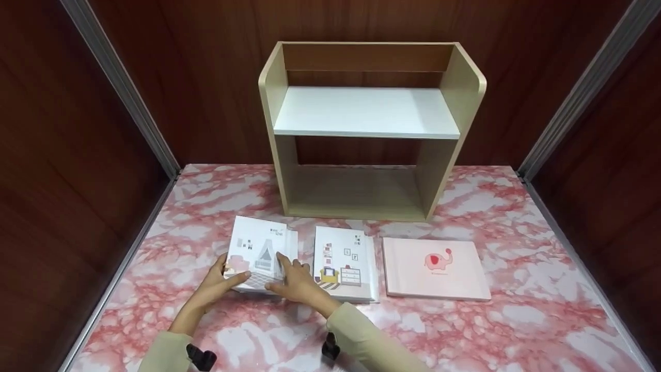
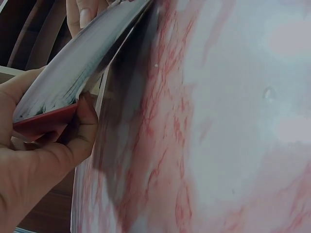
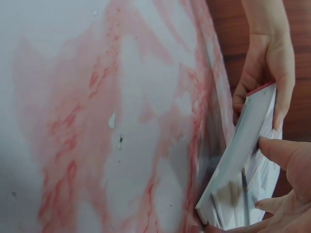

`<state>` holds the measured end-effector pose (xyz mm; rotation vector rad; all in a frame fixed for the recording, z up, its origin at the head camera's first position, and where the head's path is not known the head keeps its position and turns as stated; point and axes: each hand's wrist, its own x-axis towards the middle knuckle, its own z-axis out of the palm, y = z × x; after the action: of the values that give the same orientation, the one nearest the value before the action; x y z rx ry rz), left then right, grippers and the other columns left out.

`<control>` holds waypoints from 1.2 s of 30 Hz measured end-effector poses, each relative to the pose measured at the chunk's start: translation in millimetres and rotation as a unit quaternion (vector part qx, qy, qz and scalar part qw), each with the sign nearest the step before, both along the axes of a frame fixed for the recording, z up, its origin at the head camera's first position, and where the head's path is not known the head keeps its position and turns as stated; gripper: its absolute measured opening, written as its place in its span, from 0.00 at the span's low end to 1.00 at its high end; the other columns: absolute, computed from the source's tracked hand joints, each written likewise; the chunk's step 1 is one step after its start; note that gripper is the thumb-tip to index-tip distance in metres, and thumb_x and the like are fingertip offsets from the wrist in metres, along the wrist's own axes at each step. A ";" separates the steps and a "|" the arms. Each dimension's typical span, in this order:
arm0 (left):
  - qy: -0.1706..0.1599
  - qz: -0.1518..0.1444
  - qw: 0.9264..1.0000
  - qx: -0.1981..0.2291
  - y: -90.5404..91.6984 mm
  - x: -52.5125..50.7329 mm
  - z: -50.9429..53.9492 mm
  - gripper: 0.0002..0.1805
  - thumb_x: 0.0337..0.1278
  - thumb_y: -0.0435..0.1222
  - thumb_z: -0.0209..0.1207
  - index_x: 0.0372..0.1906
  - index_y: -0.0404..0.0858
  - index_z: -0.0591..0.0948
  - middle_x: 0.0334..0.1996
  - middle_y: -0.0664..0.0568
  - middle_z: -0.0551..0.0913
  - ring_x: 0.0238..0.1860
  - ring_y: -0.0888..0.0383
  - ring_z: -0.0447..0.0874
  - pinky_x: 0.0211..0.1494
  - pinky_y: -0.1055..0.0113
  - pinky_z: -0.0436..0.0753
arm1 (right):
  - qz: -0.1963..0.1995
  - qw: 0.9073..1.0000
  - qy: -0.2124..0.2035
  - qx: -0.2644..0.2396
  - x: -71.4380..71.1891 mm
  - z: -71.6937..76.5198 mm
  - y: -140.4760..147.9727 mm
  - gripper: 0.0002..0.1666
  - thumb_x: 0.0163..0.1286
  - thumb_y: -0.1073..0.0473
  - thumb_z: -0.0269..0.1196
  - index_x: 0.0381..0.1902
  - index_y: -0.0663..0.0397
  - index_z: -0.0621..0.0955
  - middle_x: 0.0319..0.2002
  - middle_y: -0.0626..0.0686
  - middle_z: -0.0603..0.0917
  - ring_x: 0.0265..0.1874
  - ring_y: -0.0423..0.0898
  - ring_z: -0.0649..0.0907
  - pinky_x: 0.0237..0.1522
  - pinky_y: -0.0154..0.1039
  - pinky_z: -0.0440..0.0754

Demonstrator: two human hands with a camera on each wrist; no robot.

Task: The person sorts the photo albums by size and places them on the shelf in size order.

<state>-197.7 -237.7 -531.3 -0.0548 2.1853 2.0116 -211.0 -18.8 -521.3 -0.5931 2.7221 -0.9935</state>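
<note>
A white picture book [image 1: 258, 237] with a grey tent and a pink armchair on its cover is at the left, tilted in both hands. My left hand [image 1: 214, 283] grips its left side, thumb on the cover and fingers curled beneath; a red edge [image 2: 46, 121] shows there in the left wrist view. At the lower right of the same book, my right hand [image 1: 298, 281] holds it, with a finger on the cover and others by the edge [image 3: 286, 179]. Another white book [image 1: 343, 263] with a yellow armchair drawing lies just right of that hand.
A pink book [image 1: 408, 266] with a red elephant lies at the right. Behind the books stands a two-level wooden shelf [image 1: 366, 111] with a white upper board. Dark wood panels [image 1: 217, 93] enclose the pink-and-white marbled table [image 1: 542, 310] at the back and sides.
</note>
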 end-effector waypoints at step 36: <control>0.067 0.005 0.998 -0.005 4.1 4.1 19.6 0.40 0.56 0.30 0.60 0.67 0.47 0.49 0.48 0.37 0.73 0.38 0.52 0.82 0.38 0.59 0.82 | -0.009 0.989 0.079 -0.128 -9.1 1.5 15.2 0.51 0.50 0.41 0.70 0.67 0.53 0.64 0.65 0.70 0.59 0.63 0.63 0.65 0.60 0.53 0.69</control>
<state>-193.5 -233.6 -511.7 0.0700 2.2777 2.0651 -220.1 -3.6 -519.8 -0.7176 2.7572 -1.3707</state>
